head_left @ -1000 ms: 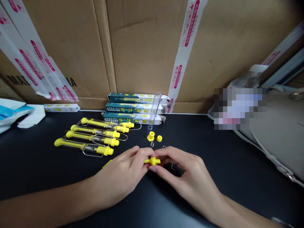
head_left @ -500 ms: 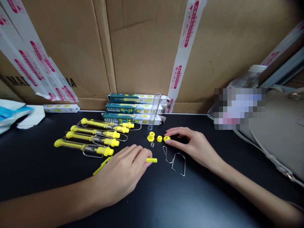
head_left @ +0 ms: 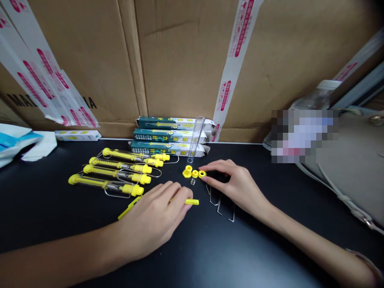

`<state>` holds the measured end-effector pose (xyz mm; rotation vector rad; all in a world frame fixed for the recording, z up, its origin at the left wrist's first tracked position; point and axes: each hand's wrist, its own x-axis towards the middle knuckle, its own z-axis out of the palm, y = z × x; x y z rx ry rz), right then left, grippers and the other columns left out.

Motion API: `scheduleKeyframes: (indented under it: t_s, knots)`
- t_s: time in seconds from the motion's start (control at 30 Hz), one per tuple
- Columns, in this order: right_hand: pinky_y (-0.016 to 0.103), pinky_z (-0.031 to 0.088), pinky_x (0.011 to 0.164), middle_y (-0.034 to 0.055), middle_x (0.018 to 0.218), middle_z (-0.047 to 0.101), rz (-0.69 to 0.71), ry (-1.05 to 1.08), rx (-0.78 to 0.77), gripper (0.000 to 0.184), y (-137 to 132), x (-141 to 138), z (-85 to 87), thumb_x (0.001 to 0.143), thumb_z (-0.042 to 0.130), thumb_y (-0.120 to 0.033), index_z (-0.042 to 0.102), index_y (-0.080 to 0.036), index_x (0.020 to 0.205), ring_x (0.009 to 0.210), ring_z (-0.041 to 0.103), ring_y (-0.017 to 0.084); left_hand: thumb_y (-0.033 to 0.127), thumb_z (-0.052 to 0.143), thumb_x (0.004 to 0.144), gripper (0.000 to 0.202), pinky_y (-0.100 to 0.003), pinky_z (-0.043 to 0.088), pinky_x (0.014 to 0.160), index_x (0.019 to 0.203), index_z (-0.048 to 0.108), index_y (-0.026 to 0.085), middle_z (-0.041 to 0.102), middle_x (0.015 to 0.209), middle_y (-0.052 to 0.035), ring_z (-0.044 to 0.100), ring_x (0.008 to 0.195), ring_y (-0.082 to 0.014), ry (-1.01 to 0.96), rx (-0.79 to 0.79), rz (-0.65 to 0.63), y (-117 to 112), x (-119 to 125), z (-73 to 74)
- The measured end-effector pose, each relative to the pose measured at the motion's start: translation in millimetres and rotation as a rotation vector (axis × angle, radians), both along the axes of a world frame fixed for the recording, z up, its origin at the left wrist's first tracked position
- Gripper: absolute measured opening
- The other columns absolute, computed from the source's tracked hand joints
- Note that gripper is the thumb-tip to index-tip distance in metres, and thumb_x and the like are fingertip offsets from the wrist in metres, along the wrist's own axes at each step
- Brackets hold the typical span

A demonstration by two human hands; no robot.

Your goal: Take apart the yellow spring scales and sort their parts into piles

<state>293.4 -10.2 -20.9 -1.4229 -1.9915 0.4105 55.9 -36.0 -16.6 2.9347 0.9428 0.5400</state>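
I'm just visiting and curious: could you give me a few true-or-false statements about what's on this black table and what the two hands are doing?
1. Four yellow spring scales lie side by side on the table. True.
2. The right hand grips the clear tube. False: the tube leans against the stacked boxes, and the hand's fingertips touch a small yellow ring.
3. The left hand holds a thin yellow strip. True.
4. The small spring sits inside the tube. False: it lies on the table, close to the ring.
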Motion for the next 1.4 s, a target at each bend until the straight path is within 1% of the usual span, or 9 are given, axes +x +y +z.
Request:
scheduleKeyframes:
  t_s: [0.17, 0.33, 0.63, 0.77, 0.93, 1.1, 1.2, 1.3, 1.4]
  knots:
    - [0.039, 0.049, 0.082, 0.0029, 0.107, 0.072, -0.004, -0.016, -0.014, 0.020, 0.0, 5.4, 0.2, 0.087, 0.067, -0.034, 0.076, -0.032, 0.105, 0.097, 0.064, 0.024, 0.020, 0.036, 0.102, 0.021, -0.040, 0.052, 0.081, 0.102, 0.056, 0.016, 0.061, 0.092, -0.0048, 0.061, 0.086, -0.0217, -0.004, 0.040, -0.011, -0.1, -0.1, 0.9]
    - [0.041, 0.050, 0.081, 0.0048, 0.110, 0.068, 0.013, 0.007, -0.007, 0.022, 0.2, 10.3, -2.3, 0.088, 0.066, -0.036, 0.076, -0.033, 0.108, 0.100, 0.063, 0.025, 0.006, 0.040, 0.096, 0.025, -0.037, 0.051, 0.087, 0.112, 0.058, 0.015, 0.063, 0.099, -0.0070, 0.061, 0.095, -0.0213, -0.036, 0.086, -0.109, -1.1, -2.2, 2.2]
    - [0.034, 0.046, 0.068, 0.0052, 0.105, 0.068, -0.033, 0.115, -0.097, 0.020, 1.6, 11.9, -1.3, 0.081, 0.073, -0.039, 0.079, -0.029, 0.097, 0.085, 0.061, 0.021, 0.002, 0.043, 0.092, 0.047, -0.035, 0.053, 0.090, 0.138, 0.045, 0.012, 0.059, 0.118, -0.0118, 0.057, 0.106, -0.0227, 0.023, 0.020, -0.182, -2.4, -8.7, 1.5]
    - [0.033, 0.046, 0.065, 0.0055, 0.106, 0.068, -0.044, 0.093, -0.056, 0.029, 0.7, 8.7, 0.5, 0.082, 0.072, -0.042, 0.075, -0.029, 0.108, 0.075, 0.057, 0.018, 0.003, 0.043, 0.093, 0.045, -0.034, 0.053, 0.089, 0.136, 0.047, 0.013, 0.060, 0.115, -0.0111, 0.058, 0.104, -0.0217, 0.001, 0.029, -0.180, -1.6, -7.7, 1.1]
    - [0.036, 0.049, 0.078, 0.0059, 0.107, 0.065, 0.004, 0.046, -0.006, 0.019, 2.9, 6.8, -1.4, 0.085, 0.071, -0.039, 0.077, -0.031, 0.101, 0.098, 0.062, 0.023, 0.005, 0.042, 0.095, 0.040, -0.035, 0.051, 0.084, 0.132, 0.052, 0.017, 0.062, 0.111, -0.0093, 0.057, 0.099, -0.0220, 0.016, 0.051, -0.170, -2.0, -6.6, 3.4]
    - [0.033, 0.048, 0.067, 0.0063, 0.111, 0.063, -0.035, 0.051, -0.065, 0.021, 5.3, 13.6, -2.9, 0.084, 0.071, -0.039, 0.078, -0.029, 0.100, 0.079, 0.059, 0.018, 0.003, 0.038, 0.095, 0.042, -0.038, 0.045, 0.087, 0.132, 0.051, 0.016, 0.062, 0.112, -0.0100, 0.055, 0.102, -0.0234, 0.019, 0.042, -0.187, -1.6, -7.4, 5.6]
    - [0.033, 0.047, 0.065, 0.0060, 0.111, 0.063, -0.030, 0.068, -0.070, 0.023, 4.2, 15.0, -1.8, 0.084, 0.071, -0.040, 0.077, -0.029, 0.103, 0.075, 0.056, 0.017, 0.001, 0.036, 0.094, 0.044, -0.040, 0.043, 0.089, 0.134, 0.049, 0.015, 0.063, 0.116, -0.0104, 0.055, 0.104, -0.0242, 0.027, 0.044, -0.203, -1.4, -8.3, 5.4]
    - [0.032, 0.047, 0.063, 0.0059, 0.111, 0.063, -0.022, 0.095, -0.016, 0.026, -0.1, 11.6, 2.1, 0.084, 0.071, -0.039, 0.075, -0.029, 0.108, 0.076, 0.057, 0.018, 0.002, 0.038, 0.094, 0.044, -0.038, 0.043, 0.087, 0.136, 0.047, 0.014, 0.064, 0.118, -0.0103, 0.055, 0.105, -0.0237, 0.022, 0.033, -0.210, -1.5, -8.8, 5.9]
    - [0.035, 0.049, 0.076, 0.0057, 0.106, 0.062, 0.029, 0.057, 0.153, 0.021, -6.2, 4.3, 6.1, 0.086, 0.071, -0.034, 0.075, -0.028, 0.105, 0.091, 0.059, 0.021, 0.005, 0.041, 0.095, 0.041, -0.036, 0.044, 0.085, 0.135, 0.048, 0.015, 0.065, 0.118, -0.0096, 0.055, 0.103, -0.0230, 0.027, 0.026, -0.245, -1.4, -8.3, 8.0]
